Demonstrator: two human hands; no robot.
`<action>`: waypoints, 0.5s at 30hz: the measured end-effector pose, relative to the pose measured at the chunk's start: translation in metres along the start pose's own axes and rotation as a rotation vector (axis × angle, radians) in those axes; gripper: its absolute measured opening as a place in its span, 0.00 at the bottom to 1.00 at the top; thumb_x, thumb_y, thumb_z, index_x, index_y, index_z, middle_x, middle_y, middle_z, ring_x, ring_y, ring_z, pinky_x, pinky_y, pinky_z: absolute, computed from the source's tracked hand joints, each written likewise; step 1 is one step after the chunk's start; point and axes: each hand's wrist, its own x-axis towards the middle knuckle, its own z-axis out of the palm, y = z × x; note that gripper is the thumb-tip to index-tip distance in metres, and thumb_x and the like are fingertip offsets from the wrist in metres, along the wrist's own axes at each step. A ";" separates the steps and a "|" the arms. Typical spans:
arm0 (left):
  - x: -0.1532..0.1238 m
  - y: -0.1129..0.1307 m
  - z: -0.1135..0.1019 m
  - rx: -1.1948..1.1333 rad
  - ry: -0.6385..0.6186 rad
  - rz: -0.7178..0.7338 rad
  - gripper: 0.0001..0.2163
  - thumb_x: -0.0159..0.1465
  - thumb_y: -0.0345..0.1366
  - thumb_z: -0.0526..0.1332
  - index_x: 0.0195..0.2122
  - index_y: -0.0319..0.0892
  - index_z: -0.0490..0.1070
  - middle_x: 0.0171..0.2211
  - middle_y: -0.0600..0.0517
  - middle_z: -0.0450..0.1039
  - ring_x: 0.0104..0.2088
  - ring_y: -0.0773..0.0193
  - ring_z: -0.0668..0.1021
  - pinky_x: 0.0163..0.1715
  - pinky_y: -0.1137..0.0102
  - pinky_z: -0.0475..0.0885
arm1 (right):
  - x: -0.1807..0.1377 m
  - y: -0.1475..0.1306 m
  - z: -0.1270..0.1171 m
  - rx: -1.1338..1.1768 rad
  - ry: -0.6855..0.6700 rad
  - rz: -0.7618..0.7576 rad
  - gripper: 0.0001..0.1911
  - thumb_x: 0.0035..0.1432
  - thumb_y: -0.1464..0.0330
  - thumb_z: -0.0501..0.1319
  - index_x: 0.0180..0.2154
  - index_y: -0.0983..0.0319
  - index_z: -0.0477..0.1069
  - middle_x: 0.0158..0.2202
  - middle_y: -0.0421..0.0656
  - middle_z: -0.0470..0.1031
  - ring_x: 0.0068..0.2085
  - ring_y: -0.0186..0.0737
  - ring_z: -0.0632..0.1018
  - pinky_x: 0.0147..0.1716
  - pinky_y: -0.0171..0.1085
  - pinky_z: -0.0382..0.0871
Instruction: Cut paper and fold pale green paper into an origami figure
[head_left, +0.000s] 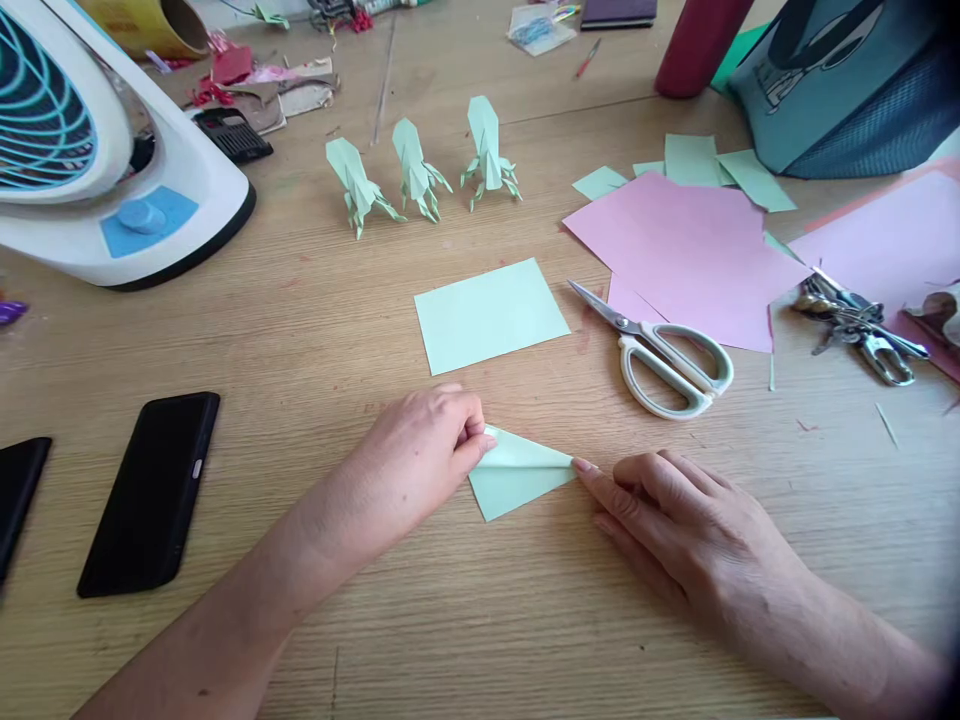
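A pale green sheet of paper (pixel 517 490), folded to a point at its right end, lies flat on the table between my hands. A crease runs along its length. My left hand (pixel 427 440) is closed, its thumb and curled fingers pinching the upper left part of the paper and hiding that corner. With its forefinger, my right hand (pixel 697 530) holds the pointed tip against the table; its other fingers are bent. Just beyond lies an unfolded green rectangle of paper (pixel 491 315). White-handled scissors (pixel 652 350) rest to its right, blades apart from the paper.
Three folded green paper figures (pixel 487 150) stand farther back. Pink sheets (pixel 682 250), green pieces (pixel 690 160) and keys (pixel 855 320) lie right, near a blue bag (pixel 847 90) and a red cylinder (pixel 697 50). On the left are a white fan (pixel 180 190) and a black phone (pixel 150 490).
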 end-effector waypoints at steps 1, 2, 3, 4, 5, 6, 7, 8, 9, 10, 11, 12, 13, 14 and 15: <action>0.000 0.000 0.000 -0.006 -0.001 -0.006 0.10 0.64 0.34 0.59 0.25 0.41 0.64 0.31 0.55 0.72 0.31 0.65 0.72 0.31 0.69 0.61 | 0.000 0.000 0.000 0.006 0.000 0.002 0.18 0.71 0.72 0.46 0.49 0.70 0.72 0.31 0.46 0.70 0.28 0.38 0.71 0.25 0.38 0.67; 0.000 0.000 0.000 -0.011 0.001 -0.008 0.10 0.64 0.34 0.59 0.25 0.41 0.64 0.31 0.55 0.72 0.31 0.65 0.72 0.31 0.69 0.61 | 0.000 0.000 -0.001 0.014 0.003 0.002 0.19 0.71 0.72 0.45 0.48 0.70 0.72 0.30 0.46 0.70 0.28 0.38 0.71 0.25 0.38 0.67; 0.000 -0.001 0.001 -0.015 0.004 -0.009 0.10 0.64 0.34 0.59 0.25 0.41 0.64 0.31 0.55 0.72 0.31 0.65 0.72 0.31 0.69 0.61 | 0.001 0.000 -0.001 0.024 0.007 0.003 0.19 0.71 0.72 0.45 0.48 0.70 0.73 0.30 0.46 0.70 0.28 0.38 0.71 0.25 0.38 0.68; 0.000 -0.001 0.001 -0.019 0.006 -0.007 0.10 0.64 0.34 0.59 0.25 0.41 0.65 0.31 0.55 0.72 0.31 0.65 0.73 0.32 0.69 0.61 | 0.001 0.000 -0.001 0.031 0.010 0.004 0.19 0.71 0.72 0.45 0.48 0.70 0.73 0.30 0.45 0.70 0.28 0.38 0.71 0.25 0.38 0.68; 0.000 -0.001 0.001 -0.022 0.010 -0.004 0.10 0.64 0.34 0.59 0.25 0.41 0.65 0.31 0.54 0.72 0.31 0.65 0.73 0.32 0.69 0.61 | 0.001 0.001 -0.001 0.036 0.013 0.004 0.19 0.71 0.72 0.45 0.49 0.71 0.73 0.30 0.45 0.70 0.28 0.38 0.71 0.25 0.38 0.68; 0.000 -0.002 0.001 -0.026 0.014 0.000 0.10 0.64 0.35 0.59 0.25 0.41 0.65 0.31 0.54 0.73 0.31 0.65 0.73 0.32 0.69 0.61 | 0.001 0.001 -0.001 0.038 0.017 0.006 0.19 0.71 0.72 0.46 0.49 0.71 0.72 0.30 0.46 0.70 0.28 0.38 0.72 0.25 0.38 0.69; 0.000 -0.003 0.001 -0.031 0.018 0.002 0.10 0.64 0.35 0.59 0.25 0.41 0.65 0.31 0.55 0.73 0.31 0.65 0.73 0.32 0.69 0.61 | 0.002 0.001 0.000 0.040 0.020 0.010 0.19 0.71 0.72 0.46 0.49 0.71 0.72 0.30 0.46 0.70 0.28 0.38 0.72 0.25 0.38 0.69; 0.000 -0.003 0.000 -0.036 0.019 0.003 0.10 0.64 0.35 0.59 0.25 0.41 0.65 0.31 0.55 0.73 0.31 0.65 0.73 0.32 0.69 0.62 | 0.001 0.001 0.000 0.039 0.022 0.013 0.19 0.71 0.72 0.46 0.49 0.72 0.72 0.30 0.46 0.71 0.28 0.38 0.72 0.25 0.38 0.69; 0.000 -0.004 0.000 -0.040 0.019 0.001 0.10 0.64 0.35 0.59 0.25 0.41 0.65 0.31 0.55 0.73 0.31 0.65 0.73 0.32 0.69 0.62 | 0.001 0.001 0.000 0.036 0.020 0.014 0.19 0.71 0.72 0.46 0.49 0.72 0.73 0.30 0.46 0.71 0.28 0.38 0.72 0.25 0.38 0.69; 0.000 -0.004 0.000 -0.042 0.018 0.000 0.10 0.64 0.35 0.59 0.25 0.41 0.65 0.30 0.55 0.73 0.31 0.65 0.73 0.32 0.69 0.62 | 0.001 0.001 0.001 0.033 0.019 0.014 0.19 0.71 0.72 0.46 0.49 0.72 0.73 0.30 0.46 0.71 0.27 0.38 0.72 0.25 0.38 0.69; 0.000 -0.004 0.000 -0.042 0.018 -0.002 0.11 0.65 0.35 0.59 0.25 0.41 0.65 0.30 0.55 0.73 0.31 0.65 0.73 0.32 0.69 0.62 | 0.001 0.001 0.001 0.033 0.018 0.014 0.19 0.71 0.72 0.46 0.49 0.72 0.73 0.30 0.46 0.71 0.27 0.38 0.72 0.25 0.38 0.68; 0.000 -0.004 0.000 -0.040 0.016 -0.003 0.11 0.65 0.35 0.59 0.25 0.41 0.65 0.30 0.55 0.73 0.31 0.65 0.73 0.32 0.69 0.62 | 0.000 0.001 0.001 0.033 0.021 0.013 0.19 0.71 0.72 0.46 0.49 0.72 0.73 0.29 0.46 0.70 0.27 0.37 0.72 0.25 0.38 0.68; 0.001 -0.003 0.000 -0.037 0.017 -0.005 0.11 0.65 0.35 0.59 0.25 0.41 0.65 0.30 0.55 0.73 0.31 0.65 0.73 0.32 0.69 0.62 | 0.000 0.001 0.001 0.034 0.024 0.012 0.18 0.71 0.72 0.46 0.49 0.71 0.72 0.29 0.46 0.70 0.27 0.37 0.72 0.25 0.38 0.68; 0.001 -0.003 0.000 -0.033 0.017 -0.008 0.11 0.65 0.35 0.59 0.25 0.41 0.65 0.30 0.55 0.73 0.31 0.65 0.73 0.32 0.69 0.61 | 0.000 0.001 0.001 0.034 0.026 0.013 0.18 0.71 0.72 0.46 0.49 0.71 0.72 0.29 0.45 0.71 0.27 0.37 0.72 0.26 0.38 0.68; 0.001 -0.002 0.000 -0.031 0.017 -0.009 0.11 0.64 0.35 0.59 0.25 0.41 0.65 0.30 0.55 0.73 0.31 0.65 0.73 0.32 0.69 0.61 | 0.000 0.001 0.001 0.033 0.028 0.014 0.19 0.71 0.72 0.46 0.49 0.71 0.72 0.29 0.45 0.71 0.27 0.37 0.72 0.26 0.38 0.68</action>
